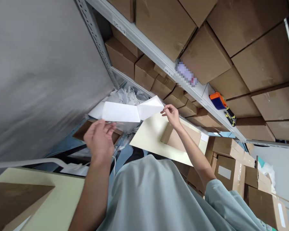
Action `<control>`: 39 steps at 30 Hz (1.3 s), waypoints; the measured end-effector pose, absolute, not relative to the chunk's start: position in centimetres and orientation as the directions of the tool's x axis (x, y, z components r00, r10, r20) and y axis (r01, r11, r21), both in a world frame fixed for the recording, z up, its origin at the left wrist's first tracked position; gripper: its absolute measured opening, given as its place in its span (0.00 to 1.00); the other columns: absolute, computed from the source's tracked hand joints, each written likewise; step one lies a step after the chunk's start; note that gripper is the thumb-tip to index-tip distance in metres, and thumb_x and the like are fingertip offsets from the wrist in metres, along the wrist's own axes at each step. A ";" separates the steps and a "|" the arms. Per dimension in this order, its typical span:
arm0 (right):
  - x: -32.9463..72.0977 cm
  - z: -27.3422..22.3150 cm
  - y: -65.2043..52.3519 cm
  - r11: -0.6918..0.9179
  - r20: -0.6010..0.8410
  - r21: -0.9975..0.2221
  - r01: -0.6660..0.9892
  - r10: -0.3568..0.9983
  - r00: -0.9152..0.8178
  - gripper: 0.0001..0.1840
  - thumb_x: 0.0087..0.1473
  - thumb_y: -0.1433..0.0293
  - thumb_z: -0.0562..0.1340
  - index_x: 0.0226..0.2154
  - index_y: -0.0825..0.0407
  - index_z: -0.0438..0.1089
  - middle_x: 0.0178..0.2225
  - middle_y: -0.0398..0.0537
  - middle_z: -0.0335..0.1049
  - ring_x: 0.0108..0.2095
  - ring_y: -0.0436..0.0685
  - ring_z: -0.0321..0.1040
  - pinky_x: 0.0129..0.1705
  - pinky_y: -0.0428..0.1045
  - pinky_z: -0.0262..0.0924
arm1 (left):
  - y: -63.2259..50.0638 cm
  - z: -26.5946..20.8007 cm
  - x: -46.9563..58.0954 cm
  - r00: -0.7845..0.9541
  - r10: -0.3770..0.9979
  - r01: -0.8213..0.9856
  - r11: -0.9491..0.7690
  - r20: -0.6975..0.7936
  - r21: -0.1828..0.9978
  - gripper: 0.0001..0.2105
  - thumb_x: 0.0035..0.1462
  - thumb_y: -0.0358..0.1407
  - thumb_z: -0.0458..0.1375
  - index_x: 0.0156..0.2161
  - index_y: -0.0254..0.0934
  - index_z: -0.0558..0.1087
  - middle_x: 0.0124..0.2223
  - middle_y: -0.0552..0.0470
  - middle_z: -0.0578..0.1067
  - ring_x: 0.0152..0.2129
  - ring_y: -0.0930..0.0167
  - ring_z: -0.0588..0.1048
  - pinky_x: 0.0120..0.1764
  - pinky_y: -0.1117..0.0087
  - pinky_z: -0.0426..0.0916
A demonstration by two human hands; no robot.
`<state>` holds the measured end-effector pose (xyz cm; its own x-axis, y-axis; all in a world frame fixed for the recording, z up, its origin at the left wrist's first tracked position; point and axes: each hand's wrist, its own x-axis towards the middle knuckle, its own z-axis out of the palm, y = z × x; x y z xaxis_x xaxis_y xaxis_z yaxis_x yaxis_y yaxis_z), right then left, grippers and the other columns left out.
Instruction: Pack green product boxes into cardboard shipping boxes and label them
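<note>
A strip of white paper [120, 111] with a crease across its middle is stretched between my two hands. My left hand [100, 136] has its thumb and fingers closed on the lower left edge. At the strip's right end my right hand [171, 115] pinches the corner, its other fingers curled. Any print on the strip is too faint to make out. Behind and below it lies a heap of crumpled white paper [128, 95]. Under my right forearm, a cardboard box [167, 133] rests on a pale yellow tabletop [146, 131].
Metal shelving [144, 35] packed with cardboard boxes runs along the upper right. An orange and blue tape dispenser [218, 100] and a yellow-black cutter [230, 118] sit on its ledge. Stacked boxes [227, 163] stand at right; another yellow surface [62, 183] is at lower left.
</note>
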<state>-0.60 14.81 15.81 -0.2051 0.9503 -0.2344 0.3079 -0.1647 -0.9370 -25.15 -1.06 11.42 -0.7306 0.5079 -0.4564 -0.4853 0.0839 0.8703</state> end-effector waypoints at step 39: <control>11.3 23.6 9.9 -0.270 -0.337 -0.926 0.264 0.906 -0.256 0.37 0.48 0.31 0.76 0.33 0.49 0.78 0.32 0.45 0.80 0.34 0.55 0.79 0.37 0.50 0.80 | 0.1 16.3 -11.7 0.069 0.969 0.271 -0.247 0.237 0.930 0.13 0.76 0.42 0.56 0.48 0.44 0.84 0.49 0.47 0.88 0.47 0.64 0.87 0.54 0.65 0.79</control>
<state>11.32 9.87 23.60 -0.2560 0.9058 -0.3375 0.2636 -0.2705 -0.9259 -11.69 0.14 16.30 0.0692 0.9691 0.2369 0.2708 -0.2468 0.9305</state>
